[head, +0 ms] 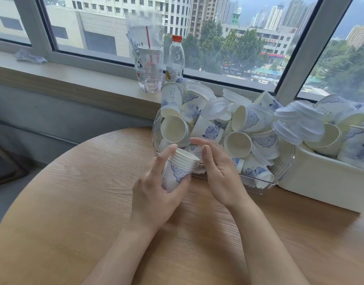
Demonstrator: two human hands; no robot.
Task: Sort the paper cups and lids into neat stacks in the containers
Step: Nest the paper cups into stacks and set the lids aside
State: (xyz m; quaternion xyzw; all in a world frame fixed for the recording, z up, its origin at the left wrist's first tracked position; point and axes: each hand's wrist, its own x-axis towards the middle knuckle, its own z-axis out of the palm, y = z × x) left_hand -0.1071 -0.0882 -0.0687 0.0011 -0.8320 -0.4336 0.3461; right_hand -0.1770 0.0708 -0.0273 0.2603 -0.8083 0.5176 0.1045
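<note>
My left hand [156,192] grips a nested stack of white paper cups with blue print [180,168], tilted toward the right above the table. My right hand [218,167] is open just right of the stack's rim, fingers spread, holding nothing. Behind the hands a clear plastic container [283,169] holds a jumble of loose paper cups [237,144] and translucent lids [216,109]. To its right a white container [320,188] holds more cups [355,145], with a leaning pile of lids [298,122] at its left end.
The round wooden table [74,202] spreads in front of the containers. On the windowsill [84,79] stand a plastic bag with a cup and red straw [149,66] and a clear bottle with an orange cap [175,58]. A crumpled wrapper [30,56] lies at far left.
</note>
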